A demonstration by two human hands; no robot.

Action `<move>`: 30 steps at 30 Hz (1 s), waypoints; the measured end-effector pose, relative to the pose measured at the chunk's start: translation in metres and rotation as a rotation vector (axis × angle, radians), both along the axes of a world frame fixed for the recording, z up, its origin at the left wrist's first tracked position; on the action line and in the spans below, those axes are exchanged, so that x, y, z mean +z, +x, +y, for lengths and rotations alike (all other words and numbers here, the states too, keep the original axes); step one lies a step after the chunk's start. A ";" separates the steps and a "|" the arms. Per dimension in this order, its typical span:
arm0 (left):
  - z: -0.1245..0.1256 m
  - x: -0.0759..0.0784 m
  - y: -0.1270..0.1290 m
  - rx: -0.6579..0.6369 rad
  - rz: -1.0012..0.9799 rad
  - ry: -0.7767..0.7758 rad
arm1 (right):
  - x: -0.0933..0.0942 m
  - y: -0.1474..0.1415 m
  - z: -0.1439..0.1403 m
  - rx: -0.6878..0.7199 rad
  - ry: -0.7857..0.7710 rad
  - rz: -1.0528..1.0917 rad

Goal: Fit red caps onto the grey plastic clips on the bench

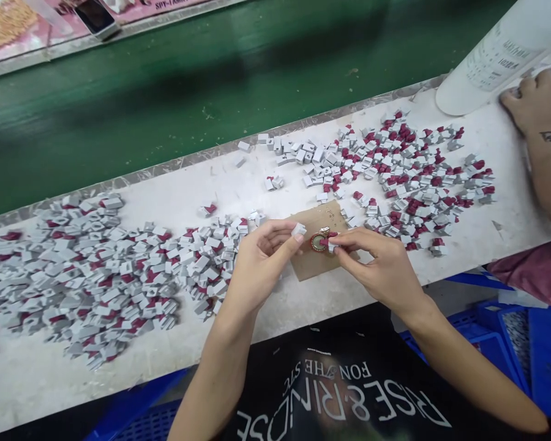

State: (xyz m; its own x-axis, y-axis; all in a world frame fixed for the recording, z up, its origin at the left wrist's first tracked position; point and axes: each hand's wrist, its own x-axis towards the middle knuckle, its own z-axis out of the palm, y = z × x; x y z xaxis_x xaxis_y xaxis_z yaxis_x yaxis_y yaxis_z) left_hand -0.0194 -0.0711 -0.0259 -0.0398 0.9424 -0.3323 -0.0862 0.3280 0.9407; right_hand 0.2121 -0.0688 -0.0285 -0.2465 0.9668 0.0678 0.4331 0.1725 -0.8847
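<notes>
My left hand (261,263) pinches a small light-grey plastic block (298,230) between thumb and fingertips. Opposite it, my right hand (383,263) grips a small grey and dark red plastic piece (332,243), partly covered by the fingers. Both hands are above a brown cardboard sheet (305,269) on the white worktop. On the cardboard, just below the right fingertips, lies a small round item with a red and gold rim (318,244); its kind I cannot make out. The held pieces are apart.
Heaps of grey and dark red pieces lie left (119,282) and right (408,171). A green belt (188,110) runs beyond the worktop. At right stand a large white bottle (491,67) and another person's arm (548,141). Blue crates (487,337) sit below.
</notes>
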 end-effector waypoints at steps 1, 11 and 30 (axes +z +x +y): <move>0.000 0.000 0.000 -0.005 0.034 0.026 | 0.000 0.000 0.000 -0.002 0.007 0.001; 0.004 0.006 0.003 -0.019 -0.013 0.042 | 0.004 0.000 0.001 -0.085 -0.078 0.124; 0.015 0.015 0.028 -0.118 -0.128 0.073 | 0.005 -0.004 0.017 -0.249 -0.397 0.597</move>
